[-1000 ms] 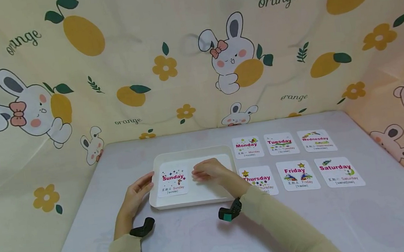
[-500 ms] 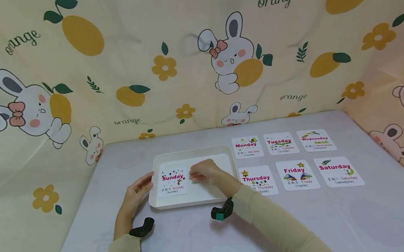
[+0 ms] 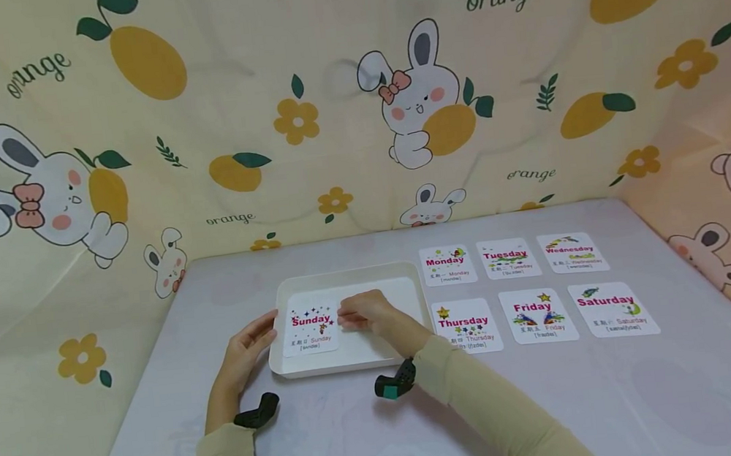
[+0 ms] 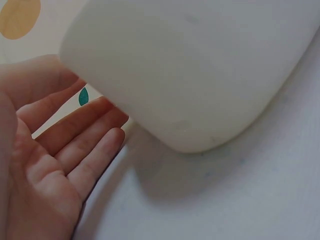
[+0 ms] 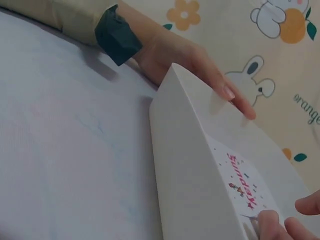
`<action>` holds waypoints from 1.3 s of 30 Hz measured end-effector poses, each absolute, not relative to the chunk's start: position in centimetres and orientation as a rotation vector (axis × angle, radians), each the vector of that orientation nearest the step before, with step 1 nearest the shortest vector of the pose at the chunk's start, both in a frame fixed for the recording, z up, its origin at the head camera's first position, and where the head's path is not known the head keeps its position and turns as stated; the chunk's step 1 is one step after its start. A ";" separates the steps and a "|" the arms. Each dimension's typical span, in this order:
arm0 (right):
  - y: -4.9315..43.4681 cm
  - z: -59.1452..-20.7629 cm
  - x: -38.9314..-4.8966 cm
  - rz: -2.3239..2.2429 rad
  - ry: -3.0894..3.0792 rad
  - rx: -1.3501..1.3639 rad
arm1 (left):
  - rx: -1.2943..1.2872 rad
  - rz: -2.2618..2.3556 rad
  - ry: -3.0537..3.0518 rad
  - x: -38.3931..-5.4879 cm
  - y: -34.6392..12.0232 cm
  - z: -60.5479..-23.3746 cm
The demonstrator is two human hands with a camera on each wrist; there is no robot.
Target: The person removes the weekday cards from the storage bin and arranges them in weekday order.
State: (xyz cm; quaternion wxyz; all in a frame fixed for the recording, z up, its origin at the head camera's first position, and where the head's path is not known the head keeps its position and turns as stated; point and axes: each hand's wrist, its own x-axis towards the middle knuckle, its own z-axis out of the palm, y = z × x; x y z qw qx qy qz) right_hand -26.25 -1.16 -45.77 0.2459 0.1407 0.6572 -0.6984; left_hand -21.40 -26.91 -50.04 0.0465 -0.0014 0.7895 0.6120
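A square white card printed "Sunday" (image 3: 310, 329) lies in the left part of a white tray (image 3: 377, 351). My left hand (image 3: 244, 353) is at the tray's left side. Its thumb and fingertips touch the rim, and its fingers look nearly straight in the left wrist view. My right hand (image 3: 374, 315) is over the tray, with its fingertips at the card's right edge. In the right wrist view the tips of this hand (image 5: 282, 225) are spread apart beside the card (image 5: 242, 182). The palm of my right hand is hidden.
Several day cards lie to the right of the tray in two rows: Monday (image 3: 448, 265), Tuesday (image 3: 509, 259), Wednesday (image 3: 573, 253), then Thursday (image 3: 467, 327), Friday (image 3: 538, 316) and Saturday (image 3: 613, 310). A patterned cloth (image 3: 321, 41) rises behind the table (image 3: 333, 437).
My right hand has moved left across the tray, up to the Sunday card's right edge. The card has shifted very slightly left. My left hand has stayed at the tray's side.
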 end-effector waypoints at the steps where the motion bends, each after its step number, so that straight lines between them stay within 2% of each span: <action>1: -1.3 -45.8 -26.3 -1.906 1.804 0.385 | -0.005 1.867 2.409 -21.4 -26.9 -50.0; 23: -3.2 -46.6 -25.5 -2.046 1.700 0.377 | -0.008 1.854 2.404 -21.5 -26.9 -50.1; 39: -2.3 -46.0 -25.4 -2.070 1.657 0.432 | 0.023 1.904 2.383 -21.4 -27.0 -50.0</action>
